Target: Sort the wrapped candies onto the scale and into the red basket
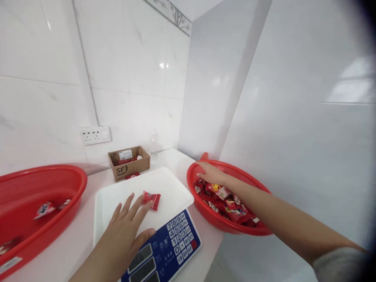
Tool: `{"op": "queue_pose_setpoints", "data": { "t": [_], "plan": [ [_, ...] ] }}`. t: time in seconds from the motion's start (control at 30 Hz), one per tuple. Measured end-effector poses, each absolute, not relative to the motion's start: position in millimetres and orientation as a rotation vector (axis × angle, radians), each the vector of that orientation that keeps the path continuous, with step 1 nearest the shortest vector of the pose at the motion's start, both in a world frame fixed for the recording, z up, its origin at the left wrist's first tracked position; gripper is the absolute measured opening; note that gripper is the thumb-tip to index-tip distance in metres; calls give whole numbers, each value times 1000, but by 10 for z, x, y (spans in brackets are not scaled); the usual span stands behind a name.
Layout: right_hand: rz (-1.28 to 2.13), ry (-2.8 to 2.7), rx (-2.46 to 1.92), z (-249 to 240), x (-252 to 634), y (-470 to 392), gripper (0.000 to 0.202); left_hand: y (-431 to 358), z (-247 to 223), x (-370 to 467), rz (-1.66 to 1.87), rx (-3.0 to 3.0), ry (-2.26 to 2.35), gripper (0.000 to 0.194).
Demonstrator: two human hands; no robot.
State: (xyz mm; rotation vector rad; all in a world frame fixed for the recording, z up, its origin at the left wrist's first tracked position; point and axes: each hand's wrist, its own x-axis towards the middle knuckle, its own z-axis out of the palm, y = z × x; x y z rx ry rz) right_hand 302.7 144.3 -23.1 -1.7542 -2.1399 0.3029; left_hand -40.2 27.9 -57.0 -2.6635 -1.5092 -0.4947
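your left hand (126, 223) lay flat on the white pan of the scale (129, 192), fingers spread and holding nothing, its fingertips just short of the red candy (152, 199) that sat alone near the middle of the pan; that open palm looked more like a hand resting beside the sweet than one gripping it. your right hand (210, 173) reached out into the red basket on your right (258, 231), palm down over the heap of wrapped candies (226, 199), and from this angle i could not tell whether its fingers were closed on one or only touching the pile. the scale's blue keypad (179, 235) faced you, likely so the display stayed readable. on your left stood another red basket (58, 176) with only a few candies in it. behind the scale a small cardboard box (129, 164) sat against the tiled wall, below a wall socket (96, 135).
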Motion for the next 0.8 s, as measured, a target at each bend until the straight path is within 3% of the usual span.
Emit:
{"op": "queue_pose_setpoints", "data": {
  "t": [0.2, 0.4, 0.67, 0.8],
  "plan": [
    [434, -2261, -1923, -527, 3534, 1334, 48, 363, -769, -374, -498, -2682, -1425, 50],
    [847, -2421, -1826, -317, 3703, 1227, 32, 421, -939, -410, -486, -2645, -1369, 51],
    [595, -2269, -2028, -602, 3797, 1597, 64, 499, -1087, -489, -597, -2599, -1288, 52],
    [513, -2198, -2155, -830, 3676, 1702, 52, 505, -1098, -515, -608, -2568, -1216, 55]
  ]
}}
